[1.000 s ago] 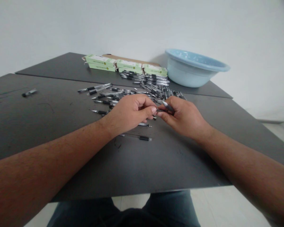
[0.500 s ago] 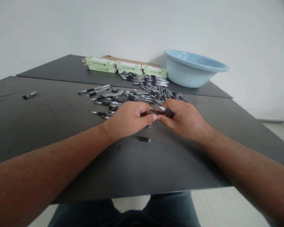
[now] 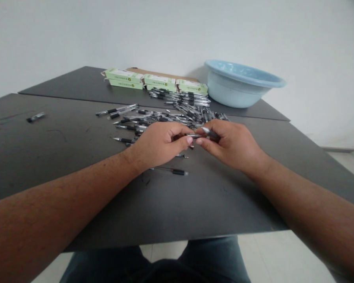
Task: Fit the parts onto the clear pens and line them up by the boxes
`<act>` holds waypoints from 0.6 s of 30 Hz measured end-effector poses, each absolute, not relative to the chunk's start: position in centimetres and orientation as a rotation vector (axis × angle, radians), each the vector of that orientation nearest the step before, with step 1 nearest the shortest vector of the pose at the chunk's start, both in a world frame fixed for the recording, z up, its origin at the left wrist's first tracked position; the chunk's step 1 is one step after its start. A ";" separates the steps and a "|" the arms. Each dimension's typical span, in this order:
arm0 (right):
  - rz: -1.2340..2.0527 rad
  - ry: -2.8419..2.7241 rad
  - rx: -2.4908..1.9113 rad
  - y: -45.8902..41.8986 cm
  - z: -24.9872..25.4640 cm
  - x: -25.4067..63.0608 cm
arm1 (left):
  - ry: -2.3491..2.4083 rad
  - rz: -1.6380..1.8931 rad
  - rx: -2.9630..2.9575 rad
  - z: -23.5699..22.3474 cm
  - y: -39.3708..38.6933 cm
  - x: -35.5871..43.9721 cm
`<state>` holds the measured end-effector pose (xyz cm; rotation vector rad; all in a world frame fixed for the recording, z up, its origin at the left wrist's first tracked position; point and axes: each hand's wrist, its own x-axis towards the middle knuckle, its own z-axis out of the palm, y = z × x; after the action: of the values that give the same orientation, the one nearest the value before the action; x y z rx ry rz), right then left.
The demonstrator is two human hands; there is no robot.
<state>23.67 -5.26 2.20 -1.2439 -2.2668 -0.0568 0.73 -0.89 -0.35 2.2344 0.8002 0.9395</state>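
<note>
My left hand (image 3: 162,143) and my right hand (image 3: 231,143) meet above the middle of the table, both closed. Between their fingertips runs a thin dark pen (image 3: 194,136), pinched from both sides; its ends are hidden by the fingers. A second pen (image 3: 210,133) with a silver conical tip and dark grip is tucked in my right hand, its tip pointing left. Behind and under the hands lies a loose heap of clear and black pens (image 3: 191,112). Nearer the front edge, one more pen (image 3: 179,172) with a black grip lies flat, partly behind my left wrist.
Green and white cartons (image 3: 125,78) stand in a row at the back, beside a light blue basin (image 3: 238,92). A short pen piece or cap (image 3: 35,116) lies far left on the dark table (image 3: 177,212). A seam crosses the table behind the heap.
Both hands dipped slightly, then rose again. The piece between the fingertips showed a dark length half a second ago; now a shinier part shows. The pen in my right hand stays held.
</note>
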 end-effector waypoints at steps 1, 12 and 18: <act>-0.063 -2.254 -1.251 -5.3 2.2 23.7 | 0.800 0.950 2.242 -0.2 -0.9 0.7; -0.182 -2.315 -1.261 -5.2 2.2 23.8 | 0.789 0.913 2.404 0.7 -1.1 0.4; -0.103 -2.429 -1.118 -4.9 2.2 24.4 | 0.708 0.889 2.489 0.6 -0.9 0.3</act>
<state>24.35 -4.87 2.21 -1.1180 -2.4285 -0.1026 0.28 -0.86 0.58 2.4892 0.7085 0.8888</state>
